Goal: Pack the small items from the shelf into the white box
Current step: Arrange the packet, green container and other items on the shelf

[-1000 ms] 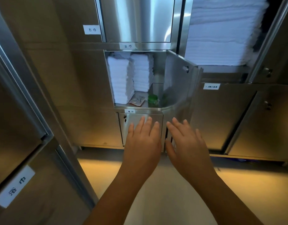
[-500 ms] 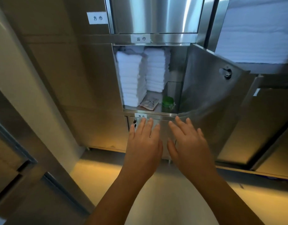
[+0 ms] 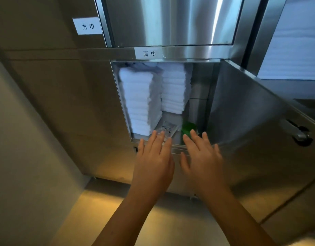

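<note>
Reaching both hands at the open steel cabinet compartment. Left hand [image 3: 154, 160] and right hand [image 3: 202, 159] are flat, fingers spread, nothing held. Fingertips sit at the shelf [image 3: 177, 139] lip.

Small items sit at the near edge of that shelf: a flat packet [image 3: 168, 128] with dark print, just right of the towel stack [image 3: 137, 102], and a green item [image 3: 187, 127] just right of the packet. Both blurred; we can't tell what the green one is. White box isn't in view.

Handling guess: packet looks light and floppy, probably slick film, so we pinch its near edge rather than scoop. Green item looks small and rigid; we wrap fingers round its sides. Towels are soft and stacked close, so the left hand could snag them.

Versus half a second ago: we're closer in, the compartment fills more of the view, and fingertips that were below the lip now overlap it. Door [image 3: 250, 121] is open as before.
</note>
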### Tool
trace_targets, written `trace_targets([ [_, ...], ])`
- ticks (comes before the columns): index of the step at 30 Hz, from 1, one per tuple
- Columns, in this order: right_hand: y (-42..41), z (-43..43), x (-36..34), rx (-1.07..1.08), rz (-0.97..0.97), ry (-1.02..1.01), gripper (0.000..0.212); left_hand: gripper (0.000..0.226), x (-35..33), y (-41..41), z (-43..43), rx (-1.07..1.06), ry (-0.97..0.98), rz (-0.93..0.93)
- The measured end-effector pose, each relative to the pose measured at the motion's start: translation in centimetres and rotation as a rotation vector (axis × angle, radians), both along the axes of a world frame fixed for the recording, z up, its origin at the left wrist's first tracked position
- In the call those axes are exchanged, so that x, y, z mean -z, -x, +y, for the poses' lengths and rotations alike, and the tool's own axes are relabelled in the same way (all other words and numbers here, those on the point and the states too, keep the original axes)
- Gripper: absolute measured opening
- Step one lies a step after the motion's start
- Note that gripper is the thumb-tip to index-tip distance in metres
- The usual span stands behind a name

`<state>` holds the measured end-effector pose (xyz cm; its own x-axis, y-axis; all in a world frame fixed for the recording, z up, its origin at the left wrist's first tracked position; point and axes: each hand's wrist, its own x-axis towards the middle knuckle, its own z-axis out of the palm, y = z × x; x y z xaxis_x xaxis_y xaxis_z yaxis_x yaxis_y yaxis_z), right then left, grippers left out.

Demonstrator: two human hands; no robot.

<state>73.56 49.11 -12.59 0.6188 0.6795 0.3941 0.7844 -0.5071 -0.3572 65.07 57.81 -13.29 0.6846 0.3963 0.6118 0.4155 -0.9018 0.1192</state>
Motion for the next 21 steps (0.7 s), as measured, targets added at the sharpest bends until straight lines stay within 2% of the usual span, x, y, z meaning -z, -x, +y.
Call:
trace_targets([
  [10,-4.8,8.6,2.2,0.103,-0.024,-0.027,0.049,0.042,2.3,-5.7,9.2,0.051,0.098,0.010],
  [16,-6.5,13.2,4.2,0.153,-0.042,-0.042,0.049,0.040,4.2,-8.4,14.4,0.118,0.088,-0.011],
  [21,-9.1,16.2,7.1,0.165,-0.125,-0.092,0.048,0.041,7.2,-11.0,17.2,0.167,0.099,-0.026],
])
